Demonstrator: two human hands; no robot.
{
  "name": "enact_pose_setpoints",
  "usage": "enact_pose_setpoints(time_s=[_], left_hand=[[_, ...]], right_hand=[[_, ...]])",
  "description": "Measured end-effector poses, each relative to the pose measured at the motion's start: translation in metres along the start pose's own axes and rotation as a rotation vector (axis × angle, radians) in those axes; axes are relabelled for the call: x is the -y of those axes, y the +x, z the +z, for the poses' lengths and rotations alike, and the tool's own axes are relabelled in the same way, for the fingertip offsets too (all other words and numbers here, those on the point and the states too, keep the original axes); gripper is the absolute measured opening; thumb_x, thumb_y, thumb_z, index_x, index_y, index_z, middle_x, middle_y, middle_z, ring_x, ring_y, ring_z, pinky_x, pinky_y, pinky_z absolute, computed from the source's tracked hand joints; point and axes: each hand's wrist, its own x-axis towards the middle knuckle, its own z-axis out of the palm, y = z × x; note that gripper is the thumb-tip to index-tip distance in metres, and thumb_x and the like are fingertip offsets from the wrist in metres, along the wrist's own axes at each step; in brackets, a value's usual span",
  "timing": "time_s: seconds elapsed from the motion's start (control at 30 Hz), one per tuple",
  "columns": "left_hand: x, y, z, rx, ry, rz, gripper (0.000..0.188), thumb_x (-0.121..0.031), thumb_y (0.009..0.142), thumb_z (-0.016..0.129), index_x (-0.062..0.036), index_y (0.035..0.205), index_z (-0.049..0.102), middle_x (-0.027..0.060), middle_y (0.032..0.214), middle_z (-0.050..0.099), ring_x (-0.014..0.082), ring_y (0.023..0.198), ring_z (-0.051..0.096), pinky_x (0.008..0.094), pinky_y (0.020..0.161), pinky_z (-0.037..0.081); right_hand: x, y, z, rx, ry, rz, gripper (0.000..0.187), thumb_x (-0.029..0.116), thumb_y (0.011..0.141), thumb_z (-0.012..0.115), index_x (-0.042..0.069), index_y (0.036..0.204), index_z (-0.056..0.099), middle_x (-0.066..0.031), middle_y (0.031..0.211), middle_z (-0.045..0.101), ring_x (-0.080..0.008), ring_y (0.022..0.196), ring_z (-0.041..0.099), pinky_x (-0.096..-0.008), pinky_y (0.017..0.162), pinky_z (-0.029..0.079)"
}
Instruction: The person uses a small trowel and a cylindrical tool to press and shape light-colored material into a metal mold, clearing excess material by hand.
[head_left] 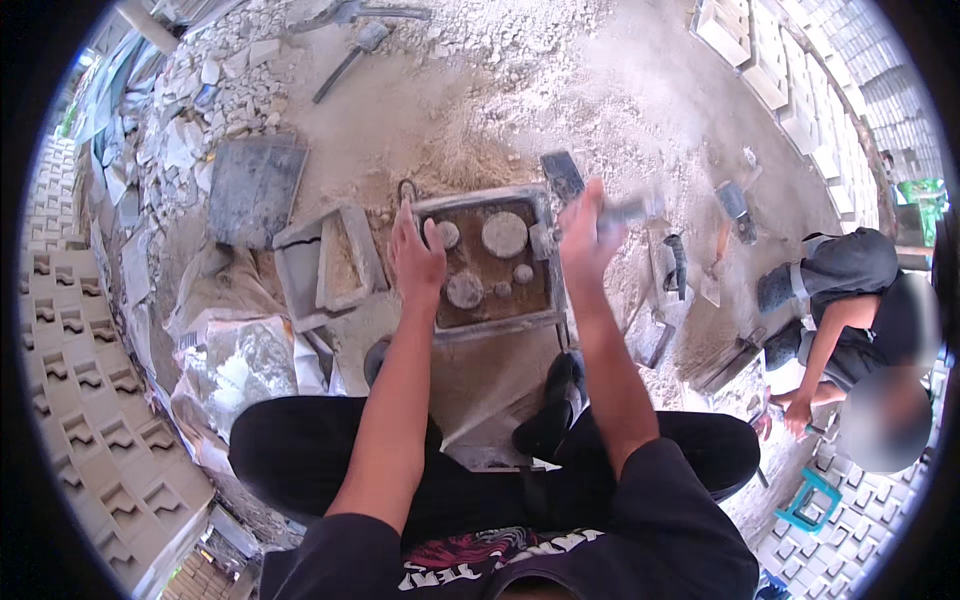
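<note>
A rectangular grey-rimmed moulding frame (487, 332) lies on the ground before me, filled with packed brown sand. Several round grey discs of different sizes, the largest a wide disc (504, 234), are set in the sand. At the frame's left rim rests my left hand (416, 256), fingers stretched forward beside a dark curved handle (407, 188). My right hand (588, 240) is raised by the right rim, smeared by motion. Its fingers are closed around a grey bar-like tool (628, 211), too blurred to name exactly.
Left of the frame lie an angled grey tray (300, 262), a dark board (256, 192) and a bag of white powder (237, 372). A hammer (350, 62) lies ahead on dusty ground. Trowels and tools lie right, near a crouching person (850, 320). Pale blocks (785, 75) line the far right.
</note>
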Motion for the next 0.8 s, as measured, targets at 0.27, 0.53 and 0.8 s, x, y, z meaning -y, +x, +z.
enact_pose_setpoints(time_s=[0.27,0.53,0.8], left_hand=[[0.004,0.002,0.001,-0.059,-0.041,-0.020,0.055,-0.035,0.098,0.037,-0.0041,0.143,0.032,0.0206,0.140,0.042,0.0351,0.132,0.037,0.0440,0.109,0.026],[-0.004,0.007,0.005,-0.056,0.106,-0.154,0.054,-0.040,0.098,0.036,-0.0016,0.136,0.040,0.0218,0.136,0.046,0.0358,0.128,0.042,0.0472,0.107,0.028],[0.003,0.006,0.002,-0.065,0.085,-0.194,0.051,-0.042,0.097,0.036,-0.0033,0.130,0.046,0.0195,0.130,0.052,0.0346,0.125,0.044,0.0468,0.104,0.031]], right_hand=[[0.013,0.036,0.019,0.116,0.163,0.001,0.043,0.029,0.097,0.054,0.014,0.058,0.043,0.0060,0.049,0.040,-0.0036,0.041,0.036,-0.0239,0.038,0.025],[0.003,0.041,0.023,0.125,0.027,-0.039,0.043,0.030,0.097,0.055,0.010,0.060,0.048,0.0063,0.051,0.041,-0.0025,0.047,0.037,-0.0233,0.041,0.027],[0.027,0.038,0.030,0.237,-0.012,0.004,0.040,0.026,0.095,0.058,0.007,0.061,0.050,0.0055,0.057,0.047,-0.0030,0.056,0.041,-0.0226,0.049,0.032]])
